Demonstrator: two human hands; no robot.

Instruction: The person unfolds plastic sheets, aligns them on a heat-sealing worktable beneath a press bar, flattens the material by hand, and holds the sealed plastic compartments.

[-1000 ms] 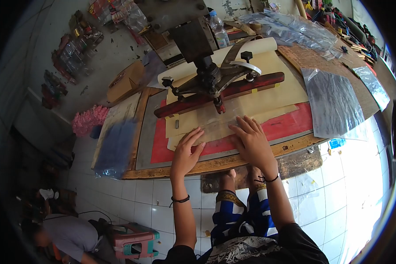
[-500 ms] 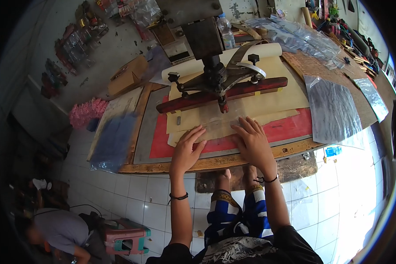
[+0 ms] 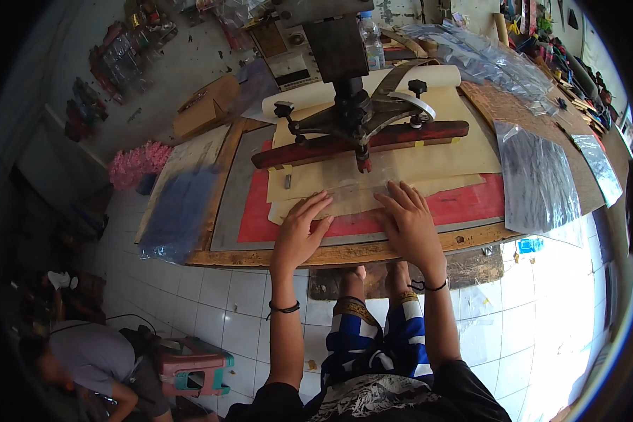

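Observation:
A clear plastic sheet (image 3: 355,200) lies over tan paper (image 3: 443,163) on the bench, beneath the press. At the sheet's left side, my left hand (image 3: 301,232) rests with its fingers stretched forward and the thumb apart. My right hand (image 3: 408,219) lies flat with spread fingers at the sheet's right side. Just beyond both hands hangs the press head (image 3: 355,116), which carries a long dark red bar (image 3: 429,132). A red mat (image 3: 464,202) shows under the paper. A small grey metal piece (image 3: 288,181) lies left of the sheet.
Plastic sheets (image 3: 538,176) overhang the bench at right, and a bluish sheet (image 3: 179,214) hangs at left. A paper roll (image 3: 429,74) lies behind the press. Pink material (image 3: 139,165) stands at far left. Another person (image 3: 95,355) bends near a stool (image 3: 197,369).
The whole view has shifted slightly with my head. Both hands keep nearly the same place on the sheet, and the press bar looks unmoved.

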